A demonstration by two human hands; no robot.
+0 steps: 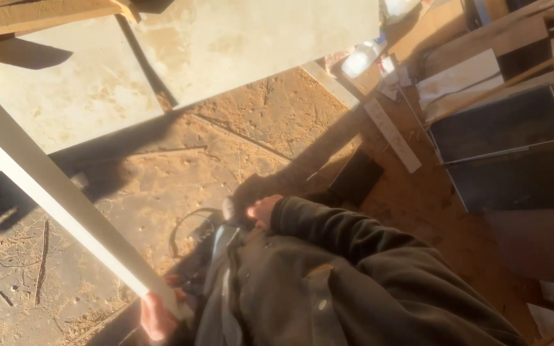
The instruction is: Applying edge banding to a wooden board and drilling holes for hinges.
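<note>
A person in a dark jacket stands on a sawdust-strewn subfloor (161,186), looking down past their own body in low, raking sunlight. The left hand (157,317) is closed around the near end of a long pale board (52,186), fingers wrapped over its edge; the board runs up and away to the left, its far end out of frame, and seems to be carried clear of the floor rather than lying on it. The right hand (263,210) is drawn in against the waist, near the tool belt (226,256) and a dark looped cord (187,224) — it is partly curled, but whether it grips anything cannot be told, as shadow hides the palm. Large pale panels (226,45) lie flat at the top of the view, a narrow white strip (392,134) rests on the floor well apart to the right, and dark framed panes (501,147) lean at the far right beside a clear plastic bottle (361,57). By the look of it the step in hand is carrying or positioning the board one-handed while the other hand works at the belt; any further handling of so long a piece would call for a steady hold at this end — and care that the far end swings clear of the panels.
</note>
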